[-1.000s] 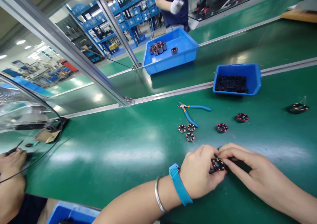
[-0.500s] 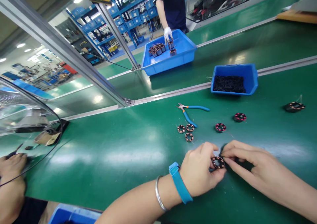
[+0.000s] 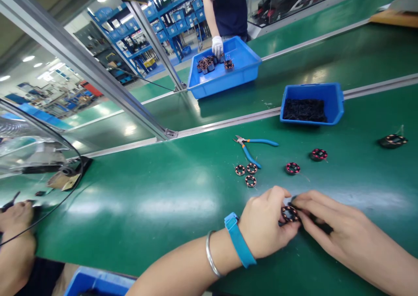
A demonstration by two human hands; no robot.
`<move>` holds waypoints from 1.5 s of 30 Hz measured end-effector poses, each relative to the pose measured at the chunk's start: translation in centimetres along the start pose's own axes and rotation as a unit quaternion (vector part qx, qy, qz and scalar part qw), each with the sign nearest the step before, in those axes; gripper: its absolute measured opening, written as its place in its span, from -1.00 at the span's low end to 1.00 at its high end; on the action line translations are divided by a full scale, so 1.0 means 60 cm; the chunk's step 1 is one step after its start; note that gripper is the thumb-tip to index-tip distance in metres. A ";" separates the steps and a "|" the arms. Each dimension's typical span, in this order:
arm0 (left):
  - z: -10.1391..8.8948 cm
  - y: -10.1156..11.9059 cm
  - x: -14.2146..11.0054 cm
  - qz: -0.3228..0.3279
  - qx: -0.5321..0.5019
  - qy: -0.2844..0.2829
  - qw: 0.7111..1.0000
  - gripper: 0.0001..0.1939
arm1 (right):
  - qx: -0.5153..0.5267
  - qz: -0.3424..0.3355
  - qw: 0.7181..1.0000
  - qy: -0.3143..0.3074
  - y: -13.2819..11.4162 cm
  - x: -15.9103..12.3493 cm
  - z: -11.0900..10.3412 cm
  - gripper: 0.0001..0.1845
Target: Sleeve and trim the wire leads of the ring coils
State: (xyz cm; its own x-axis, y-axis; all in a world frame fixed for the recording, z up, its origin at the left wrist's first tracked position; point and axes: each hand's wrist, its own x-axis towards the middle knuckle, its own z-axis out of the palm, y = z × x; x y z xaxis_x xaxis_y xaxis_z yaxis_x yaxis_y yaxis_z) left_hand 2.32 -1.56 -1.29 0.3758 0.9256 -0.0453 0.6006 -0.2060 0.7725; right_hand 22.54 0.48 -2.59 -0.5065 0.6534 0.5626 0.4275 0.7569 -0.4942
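Note:
Close to the front of the green bench, my left hand (image 3: 266, 224) pinches a small copper-wound motor stator (image 3: 289, 214) between thumb and fingers, its round face turned up. My right hand (image 3: 339, 230) is closed at the stator's right edge, thumb and fingertips pressed together. What lies between those fingertips is too small and dark to make out. Beyond my hands are two red-marked stators (image 3: 292, 168) and three copper ones in a cluster (image 3: 251, 181). Cutting pliers (image 3: 248, 150) with blue handles lie spread just behind that cluster.
A blue bin (image 3: 339, 106) of thin black pieces sits at the bench's back rail. At far right lies a larger dark stator (image 3: 392, 141). Across the line, a co-worker's gloved hand (image 3: 217, 46) reaches into a blue tray (image 3: 225, 84) of stators. Another person's hand (image 3: 16, 217) is at far left.
My right fingertips have moved slightly in against the stator, which my left hand still holds. The co-worker's gloved hand has shifted left in the tray, away from the stators at its right.

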 end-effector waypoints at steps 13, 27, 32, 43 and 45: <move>0.000 -0.001 -0.001 -0.002 -0.006 0.007 1.000 -0.55 | 0.110 0.131 0.983 -0.071 -0.004 0.005 -0.012 -0.75; -0.029 0.032 0.036 0.126 0.319 0.123 0.931 -0.51 | -0.218 0.154 0.963 0.032 0.140 0.133 -0.101 -0.69; -0.029 0.067 0.116 -0.003 0.304 0.054 0.951 -0.63 | -0.271 0.271 0.919 -0.093 0.256 0.272 -0.096 -0.67; -0.033 0.036 0.037 0.140 0.225 0.038 0.963 -0.15 | -0.237 0.359 0.893 -0.134 0.256 0.305 -0.084 -0.59; -0.024 0.025 0.009 0.153 0.201 0.072 0.965 -0.07 | -0.214 0.351 0.906 -0.098 0.238 0.305 -0.094 -0.56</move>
State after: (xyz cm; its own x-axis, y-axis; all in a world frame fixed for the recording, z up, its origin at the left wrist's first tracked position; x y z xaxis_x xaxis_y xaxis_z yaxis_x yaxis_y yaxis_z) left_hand 2.45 -0.90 0.76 0.4944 0.8307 0.2559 0.7131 -0.5559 0.4271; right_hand 23.61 23.26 4.39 -0.1023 0.9929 0.0602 0.9259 0.1172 -0.3591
